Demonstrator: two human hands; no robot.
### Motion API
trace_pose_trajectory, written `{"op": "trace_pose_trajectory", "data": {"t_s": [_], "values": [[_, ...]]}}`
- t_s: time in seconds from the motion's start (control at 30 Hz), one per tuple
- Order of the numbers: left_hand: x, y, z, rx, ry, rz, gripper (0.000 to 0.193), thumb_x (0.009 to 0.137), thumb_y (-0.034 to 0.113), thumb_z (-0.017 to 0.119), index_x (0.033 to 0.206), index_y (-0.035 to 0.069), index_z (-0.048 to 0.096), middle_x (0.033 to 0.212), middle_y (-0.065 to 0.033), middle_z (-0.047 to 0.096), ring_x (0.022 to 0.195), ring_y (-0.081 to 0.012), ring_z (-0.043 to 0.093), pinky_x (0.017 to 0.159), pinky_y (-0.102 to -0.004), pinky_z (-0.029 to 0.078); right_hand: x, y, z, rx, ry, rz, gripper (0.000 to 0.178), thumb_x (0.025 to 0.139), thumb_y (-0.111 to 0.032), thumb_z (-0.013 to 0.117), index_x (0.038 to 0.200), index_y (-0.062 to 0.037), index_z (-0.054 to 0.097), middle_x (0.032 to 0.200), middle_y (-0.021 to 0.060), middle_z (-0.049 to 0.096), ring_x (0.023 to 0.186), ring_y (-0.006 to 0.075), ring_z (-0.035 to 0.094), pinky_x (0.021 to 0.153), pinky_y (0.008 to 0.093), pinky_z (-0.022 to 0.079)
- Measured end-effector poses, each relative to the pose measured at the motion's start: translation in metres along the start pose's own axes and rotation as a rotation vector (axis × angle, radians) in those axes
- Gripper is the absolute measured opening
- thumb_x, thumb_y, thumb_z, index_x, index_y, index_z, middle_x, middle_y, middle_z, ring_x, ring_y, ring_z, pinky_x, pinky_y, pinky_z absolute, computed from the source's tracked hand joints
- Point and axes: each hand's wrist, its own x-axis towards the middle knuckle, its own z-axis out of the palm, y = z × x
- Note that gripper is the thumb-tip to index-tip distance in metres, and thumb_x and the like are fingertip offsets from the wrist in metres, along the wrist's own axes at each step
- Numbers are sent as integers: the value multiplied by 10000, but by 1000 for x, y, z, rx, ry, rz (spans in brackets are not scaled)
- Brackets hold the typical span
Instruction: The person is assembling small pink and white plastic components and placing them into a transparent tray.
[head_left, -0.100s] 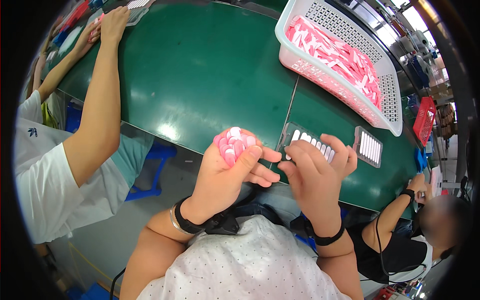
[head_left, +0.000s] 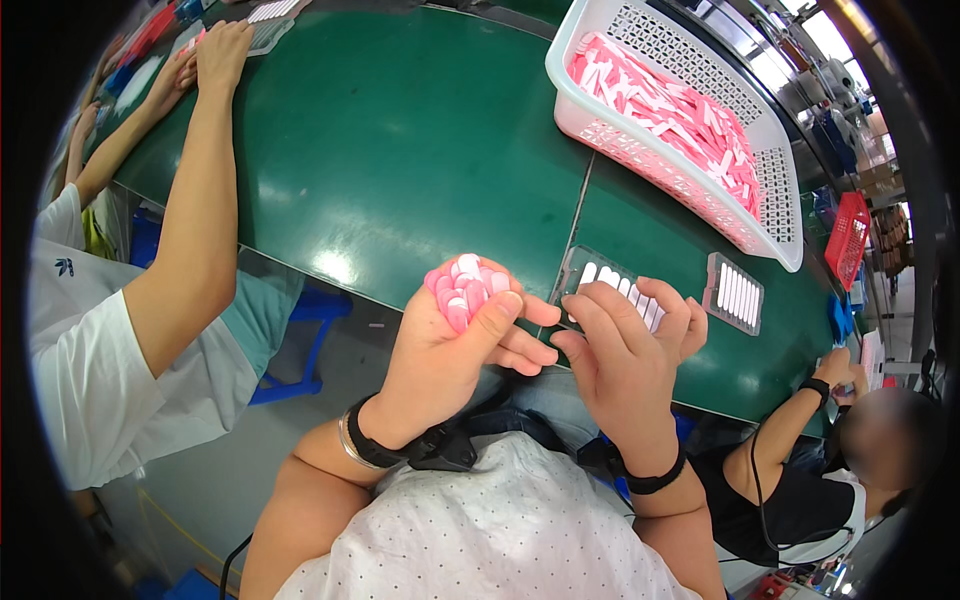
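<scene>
A bundle of small pink and white nail files (head_left: pixel 468 290) with rounded ends is gripped in my left hand (head_left: pixel 445 350), the thumb pressed along its side. The ends of the files face up. My right hand (head_left: pixel 630 350) hovers just right of the left fingertips, its fingers loosely curled and apart, with nothing visible in them. Behind the right fingers, a clear plastic tray (head_left: pixel 572 268) at the table's near edge carries a row of white files, partly hidden by the hand. A second clear tray (head_left: pixel 738 292) with a similar row lies farther right.
A large white perforated basket (head_left: pixel 650 135) full of pink and white files stands on the green table (head_left: pixel 400 140). Co-workers' arms (head_left: pixel 200 190) reach in at the left, and another person's hand (head_left: pixel 832 368) is at the right. A red basket (head_left: pixel 848 235) sits beyond.
My right hand has shifted slightly left. The left hand keeps its grip on the bundle.
</scene>
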Motion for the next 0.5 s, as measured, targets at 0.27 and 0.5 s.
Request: {"op": "trace_pose_trajectory", "data": {"t_s": [0.27,0.5], "values": [[4,11,-1,89,52,96,206,978,205,539,1066,31,472,966,-210,651,684,-270,701,566,-334,592,1,11,-8,132,-74,15,459,748,-383,726,1145,-177,624,1152,-52,608,1158,272,420,1006,507,193],[27,22,-6,140,100,248,196,989,197,529,1045,12,498,973,-189,652,696,-233,697,587,-304,586,-3,47,-18,255,-186,146,941,533,-420,860,1339,-88,505,1179,47,618,1140,300,461,1023,459,227]]}}
